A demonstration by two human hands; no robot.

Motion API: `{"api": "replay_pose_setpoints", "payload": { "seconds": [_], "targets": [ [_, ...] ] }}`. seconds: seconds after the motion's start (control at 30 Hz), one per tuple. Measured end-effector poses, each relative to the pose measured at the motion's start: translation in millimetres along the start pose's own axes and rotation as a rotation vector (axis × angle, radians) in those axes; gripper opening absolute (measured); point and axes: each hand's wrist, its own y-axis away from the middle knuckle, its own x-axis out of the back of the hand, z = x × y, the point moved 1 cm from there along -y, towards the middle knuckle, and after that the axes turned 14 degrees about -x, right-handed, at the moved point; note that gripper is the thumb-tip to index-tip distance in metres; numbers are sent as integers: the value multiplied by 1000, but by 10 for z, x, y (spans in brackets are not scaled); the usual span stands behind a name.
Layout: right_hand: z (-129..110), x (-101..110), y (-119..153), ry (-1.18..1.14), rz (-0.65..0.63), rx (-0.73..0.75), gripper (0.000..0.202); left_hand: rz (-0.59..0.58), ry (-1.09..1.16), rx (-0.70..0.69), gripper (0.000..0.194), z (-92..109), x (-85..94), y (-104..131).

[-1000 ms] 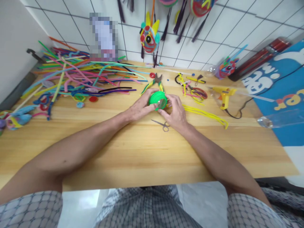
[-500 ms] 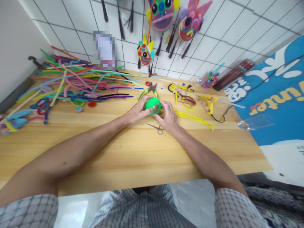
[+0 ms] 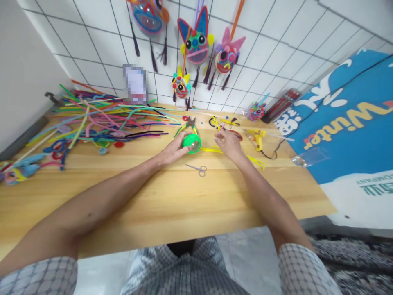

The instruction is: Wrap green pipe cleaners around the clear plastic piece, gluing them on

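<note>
My left hand [image 3: 172, 152] has its fingers around the green-coiled ball [image 3: 187, 142], between pliers [image 3: 191, 122] and scissors [image 3: 198, 168]; my right hand [image 3: 229, 143] curls apart, any pinch unclear. A clear plastic container [image 3: 313, 157] lies rightward.

Left hand [image 3: 172, 153] holds a round, bright-green ribbed object [image 3: 188, 141] with a clear centre. Right hand [image 3: 230, 144], fingers curled, is apart from it, near long yellow strips [image 3: 211, 150]. Small silver metal scissors [image 3: 202, 171] lie nearby.
</note>
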Motion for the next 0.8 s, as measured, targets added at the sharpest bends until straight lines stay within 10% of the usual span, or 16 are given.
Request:
{"api": "replay_pose_setpoints", "payload": {
  "seconds": [0.2, 0.8],
  "targets": [
    [259, 119, 86, 276, -70, -50, 19, 23, 9, 38, 68, -32, -25, 2],
    [380, 24, 318, 114, 31, 61, 19, 33, 38, 55, 70, -37, -28, 6]
  ]
}}
